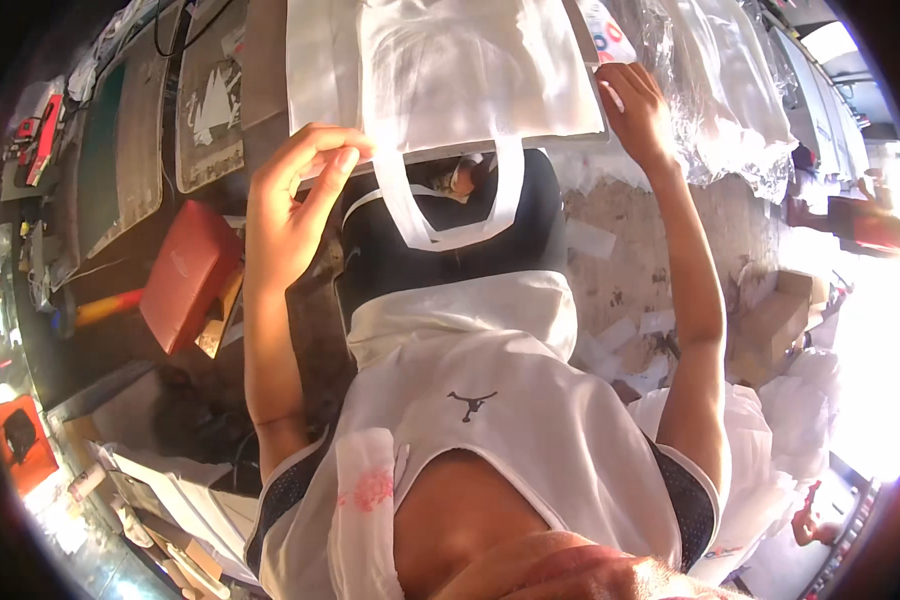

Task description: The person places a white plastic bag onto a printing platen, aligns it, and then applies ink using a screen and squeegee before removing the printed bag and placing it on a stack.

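Bright light falls across the tabletop (265, 80), where a white loop-handled bag (470, 75) lies, its handle (511, 180) hanging over the near edge. There the left hand (288, 205) bends thumb toward forefinger; the right hand (638, 115) curls beside the bag; whether either pinches it, I cannot tell.

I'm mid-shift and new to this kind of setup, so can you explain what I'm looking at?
There is no machine here: this is one person working bare-handed. The single picture comes from a wide fisheye camera on their head, looking down, so edges bend and picture left is their left.

A white bag lies flat in front, its loop handle hanging toward the person. The left grip, a bare hand, has thumb and fingertips at the bag's near left side; the right grip is by its right edge. Whether either one pinches anything is unclear. Clear plastic wrap lies to the right.
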Available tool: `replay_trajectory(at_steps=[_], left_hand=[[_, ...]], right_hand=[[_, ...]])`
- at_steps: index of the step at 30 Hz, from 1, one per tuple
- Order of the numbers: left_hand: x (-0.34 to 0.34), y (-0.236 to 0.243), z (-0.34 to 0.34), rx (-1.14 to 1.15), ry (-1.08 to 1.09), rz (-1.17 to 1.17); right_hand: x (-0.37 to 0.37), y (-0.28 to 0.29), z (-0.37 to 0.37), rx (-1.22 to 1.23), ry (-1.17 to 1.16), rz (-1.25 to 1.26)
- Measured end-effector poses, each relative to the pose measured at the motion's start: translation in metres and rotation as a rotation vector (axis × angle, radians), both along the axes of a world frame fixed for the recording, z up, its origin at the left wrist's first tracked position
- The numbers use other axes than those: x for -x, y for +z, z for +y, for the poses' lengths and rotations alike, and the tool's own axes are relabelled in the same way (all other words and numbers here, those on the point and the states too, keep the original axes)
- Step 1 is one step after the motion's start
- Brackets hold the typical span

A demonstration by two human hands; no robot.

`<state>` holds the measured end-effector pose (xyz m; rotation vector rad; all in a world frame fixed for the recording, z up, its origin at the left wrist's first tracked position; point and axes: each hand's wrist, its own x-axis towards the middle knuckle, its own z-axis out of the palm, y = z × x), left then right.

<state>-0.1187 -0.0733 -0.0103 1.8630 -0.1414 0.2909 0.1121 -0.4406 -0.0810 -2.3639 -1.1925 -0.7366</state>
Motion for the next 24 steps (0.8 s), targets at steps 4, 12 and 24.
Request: replay_trajectory(at_steps=[4,12,24], left_hand=[[-0.003,0.008,-0.006,-0.005,-0.014,-0.027],[-0.008,0.006,-0.011,-0.100,-0.061,-0.033],[-0.029,0.012,-0.012,0.132,-0.106,0.024]], right_hand=[[-0.004,-0.013,0.003,0.019,-0.042,0.044],[-0.035,-0.004,-0.007,0.120,-0.133,0.462],[-0.042,0.103,0.024,-0.516,-0.241,0.295]])
